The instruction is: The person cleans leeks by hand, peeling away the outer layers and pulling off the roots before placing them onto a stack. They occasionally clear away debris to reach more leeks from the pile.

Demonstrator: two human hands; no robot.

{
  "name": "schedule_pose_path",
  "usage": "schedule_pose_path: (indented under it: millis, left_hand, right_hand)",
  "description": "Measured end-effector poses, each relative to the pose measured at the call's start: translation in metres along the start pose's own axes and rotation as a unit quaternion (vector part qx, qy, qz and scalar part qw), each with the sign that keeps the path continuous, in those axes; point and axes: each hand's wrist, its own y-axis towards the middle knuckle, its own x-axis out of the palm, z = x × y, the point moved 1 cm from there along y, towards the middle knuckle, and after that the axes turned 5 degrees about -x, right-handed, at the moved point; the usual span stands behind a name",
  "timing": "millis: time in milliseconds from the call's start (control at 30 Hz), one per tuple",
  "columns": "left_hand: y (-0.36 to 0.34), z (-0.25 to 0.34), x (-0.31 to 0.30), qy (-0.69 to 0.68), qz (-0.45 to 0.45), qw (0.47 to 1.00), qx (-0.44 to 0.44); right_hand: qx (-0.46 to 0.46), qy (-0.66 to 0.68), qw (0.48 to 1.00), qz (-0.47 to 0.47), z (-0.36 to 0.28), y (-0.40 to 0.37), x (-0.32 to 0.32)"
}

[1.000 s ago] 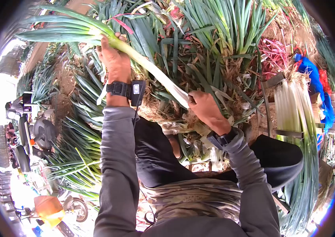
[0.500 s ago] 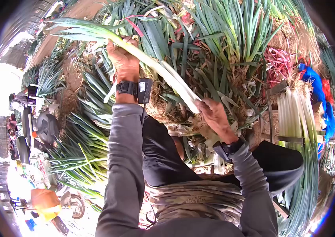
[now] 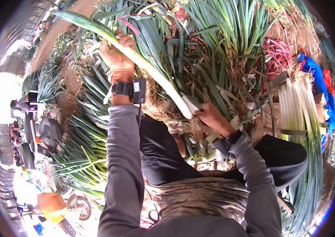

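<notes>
A long leek (image 3: pixel 153 73) slants across the middle, green leaves at the upper left and white root end at the lower right. My left hand (image 3: pixel 117 55) is wrapped around it where green turns to white. Near the root end, my right hand (image 3: pixel 213 119) is closed with the fingers pinching a pale outer layer (image 3: pixel 190 103) that stands apart from the stalk. Stringy roots (image 3: pixel 195 126) hang just below that end. Some fingertips of my right hand are hidden.
Unsorted leeks (image 3: pixel 230 27) lie heaped ahead, with more green leaves (image 3: pixel 88 146) at the left. A bundle of white-stemmed leeks (image 3: pixel 297 106) rests on a rack at the right, beside pink ties (image 3: pixel 279 55) and blue plastic (image 3: pixel 317 79). Motorbikes (image 3: pixel 49 132) stand far left.
My right hand has shifted slightly down and left, and an outer layer now stands away from the stalk's white end. My left hand still holds the leek, slightly further left.
</notes>
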Motion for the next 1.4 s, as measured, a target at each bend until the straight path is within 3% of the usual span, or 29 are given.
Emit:
schedule_pose_path:
  millis: [33, 67, 133, 167, 300, 367, 467, 500, 567, 633, 667, 733, 800, 833, 867, 900, 933, 967, 1000, 1067, 1100, 1133, 1167, 1233, 1267, 1333, 1400]
  left_hand:
    - [-0.001, 0.000, 0.005, 0.016, -0.002, 1.000, 0.010]
    - [-0.001, -0.002, 0.008, 0.030, -0.005, 0.999, 0.021]
    - [0.004, 0.004, -0.002, 0.067, 0.003, 0.997, 0.030]
    - [0.001, 0.001, 0.002, 0.063, 0.038, 0.996, 0.049]
    - [0.002, 0.008, -0.015, 0.099, 0.088, 0.987, 0.087]
    - [0.001, 0.008, -0.024, 0.083, 0.152, 0.976, 0.130]
    - [-0.003, 0.041, -0.080, 0.081, 0.149, 0.980, 0.103]
    - [-0.009, 0.060, -0.106, 0.116, 0.169, 0.974, 0.095]
    - [-0.016, 0.104, -0.171, 0.219, 0.197, 0.955, 0.042]
    - [-0.011, 0.150, -0.235, 0.370, 0.190, 0.910, -0.003]
    - [-0.009, 0.142, -0.233, 0.489, 0.160, 0.856, 0.036]
    - [-0.008, 0.125, -0.224, 0.702, 0.137, 0.686, 0.137]
    - [-0.016, 0.103, -0.172, 0.889, 0.174, 0.403, 0.133]
    - [-0.021, 0.092, -0.152, 0.896, 0.205, 0.383, 0.096]
    - [-0.017, 0.106, -0.167, 0.945, 0.113, 0.302, 0.058]
    - [-0.020, 0.104, -0.174, 0.909, 0.222, 0.340, 0.097]
    - [-0.023, 0.099, -0.167, 0.911, 0.261, 0.307, 0.091]
    - [-0.027, 0.094, -0.160, 0.910, 0.300, 0.272, 0.084]
    - [-0.027, 0.097, -0.170, 0.912, 0.292, 0.281, 0.067]
    - [-0.027, 0.113, -0.197, 0.913, 0.281, 0.295, 0.034]
    - [-0.034, 0.094, -0.173, 0.932, 0.277, 0.233, 0.025]
    - [-0.029, 0.104, -0.191, 0.925, 0.236, 0.295, 0.025]
    - [-0.028, 0.112, -0.222, 0.914, 0.197, 0.355, 0.028]
    - [-0.032, 0.104, -0.240, 0.970, -0.177, 0.022, 0.165]
    - [-0.022, 0.108, -0.266, 0.987, -0.100, -0.054, 0.114]
    - [-0.026, 0.081, -0.246, 0.991, 0.085, 0.102, 0.035]
    - [-0.011, 0.049, -0.220, 0.916, 0.263, 0.302, 0.030]
  right_hand:
    - [-0.029, -0.251, 0.967, 0.012, 0.017, 0.005, 0.004]
    - [-0.180, -0.372, 0.901, 0.130, 0.040, -0.010, 0.002]
    - [-0.112, -0.153, 0.976, 0.109, 0.026, -0.008, -0.029]
    - [-0.106, -0.074, 0.987, 0.092, 0.007, -0.018, -0.043]
    - [-0.130, 0.140, 0.982, 0.006, -0.069, -0.039, -0.072]
    - [-0.072, 0.238, 0.964, -0.089, -0.048, -0.025, -0.051]
    - [-0.194, 0.410, 0.891, -0.023, -0.043, -0.036, -0.023]
    - [-0.194, 0.494, 0.847, -0.013, -0.049, -0.046, -0.020]
    - [-0.214, 0.535, 0.817, -0.034, -0.051, -0.054, -0.022]
    - [-0.183, 0.546, 0.818, 0.015, -0.035, -0.043, 0.007]
    - [-0.168, 0.541, 0.824, 0.029, -0.029, -0.043, 0.015]
    - [-0.127, 0.497, 0.858, -0.002, -0.053, -0.060, 0.011]
    - [-0.130, 0.501, 0.855, -0.043, -0.055, -0.067, 0.028]
    - [-0.145, 0.469, 0.869, -0.061, -0.045, -0.069, 0.032]
    - [-0.160, 0.437, 0.882, -0.079, -0.036, -0.070, 0.037]
    - [-0.177, 0.404, 0.892, -0.095, -0.026, -0.072, 0.041]
    - [-0.134, 0.250, 0.958, -0.055, -0.046, -0.093, 0.013]
    - [-0.169, 0.192, 0.967, 0.019, -0.043, -0.108, 0.008]
    - [-0.193, 0.128, 0.968, 0.097, -0.041, -0.124, 0.004]
    - [-0.222, 0.016, 0.970, 0.099, -0.046, -0.140, 0.008]
    - [-0.238, -0.037, 0.966, 0.097, -0.054, -0.149, 0.008]
    - [-0.201, 0.070, 0.975, 0.057, -0.071, -0.167, -0.004]
    - [-0.229, 0.187, 0.953, 0.074, -0.067, -0.175, -0.003]
    - [-0.238, 0.344, 0.905, 0.081, -0.064, -0.185, -0.002]
    - [-0.222, 0.387, 0.891, 0.082, -0.066, -0.193, -0.004]
    - [-0.192, 0.447, 0.870, 0.082, -0.091, -0.214, -0.016]
    - [-0.095, 0.416, 0.902, 0.067, -0.094, -0.228, -0.028]
